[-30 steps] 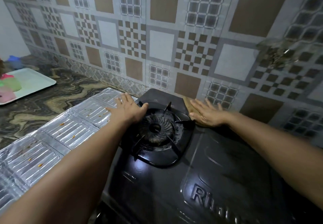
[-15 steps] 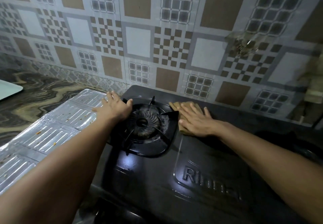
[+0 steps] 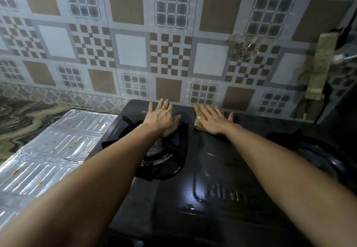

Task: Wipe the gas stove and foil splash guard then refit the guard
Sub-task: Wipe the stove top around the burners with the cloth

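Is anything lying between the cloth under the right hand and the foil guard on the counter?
Yes. The left hand and the raised burner grate sit between the cloth under the right hand and the foil splash guard lying flat left of the stove.

Black stove; left hand flat over burner; right hand flat on cloth; foil guard lying flat, left, speckled.

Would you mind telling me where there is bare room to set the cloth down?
Free: the black stove top between the left burner and its front edge. The marbled counter behind the silver foil guard is bare. Crowded: the back edge, under both hands.
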Demonstrator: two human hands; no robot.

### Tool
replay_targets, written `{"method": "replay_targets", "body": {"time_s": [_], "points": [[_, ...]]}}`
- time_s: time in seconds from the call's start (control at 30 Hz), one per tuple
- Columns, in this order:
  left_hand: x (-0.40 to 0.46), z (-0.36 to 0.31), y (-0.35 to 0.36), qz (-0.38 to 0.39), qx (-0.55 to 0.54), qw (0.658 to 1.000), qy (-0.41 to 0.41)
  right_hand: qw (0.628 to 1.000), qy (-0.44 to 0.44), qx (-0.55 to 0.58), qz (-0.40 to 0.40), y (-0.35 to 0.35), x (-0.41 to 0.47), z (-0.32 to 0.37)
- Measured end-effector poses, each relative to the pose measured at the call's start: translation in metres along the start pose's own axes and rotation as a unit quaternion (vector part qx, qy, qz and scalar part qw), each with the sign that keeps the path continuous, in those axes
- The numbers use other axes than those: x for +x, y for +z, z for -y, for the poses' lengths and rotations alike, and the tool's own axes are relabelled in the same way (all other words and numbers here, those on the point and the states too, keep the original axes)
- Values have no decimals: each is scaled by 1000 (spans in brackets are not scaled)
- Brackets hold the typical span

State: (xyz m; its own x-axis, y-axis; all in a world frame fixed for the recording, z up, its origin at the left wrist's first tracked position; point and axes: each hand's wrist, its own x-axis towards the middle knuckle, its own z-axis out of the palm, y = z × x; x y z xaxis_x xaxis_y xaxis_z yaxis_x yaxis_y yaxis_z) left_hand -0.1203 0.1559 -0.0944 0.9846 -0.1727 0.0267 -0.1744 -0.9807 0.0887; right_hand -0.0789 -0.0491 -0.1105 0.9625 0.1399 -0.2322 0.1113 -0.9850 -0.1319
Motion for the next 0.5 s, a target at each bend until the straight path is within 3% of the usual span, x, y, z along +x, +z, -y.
{"method": "replay_targets", "body": {"time_s": [0.23,0.5], "points": [[6,-27,4,60,-30,997,25,991,134,-6,13,-16,-10,-46],[25,-68,-7,102,31,994,7,995,29,-74,58,-14,-6,-46]]}}
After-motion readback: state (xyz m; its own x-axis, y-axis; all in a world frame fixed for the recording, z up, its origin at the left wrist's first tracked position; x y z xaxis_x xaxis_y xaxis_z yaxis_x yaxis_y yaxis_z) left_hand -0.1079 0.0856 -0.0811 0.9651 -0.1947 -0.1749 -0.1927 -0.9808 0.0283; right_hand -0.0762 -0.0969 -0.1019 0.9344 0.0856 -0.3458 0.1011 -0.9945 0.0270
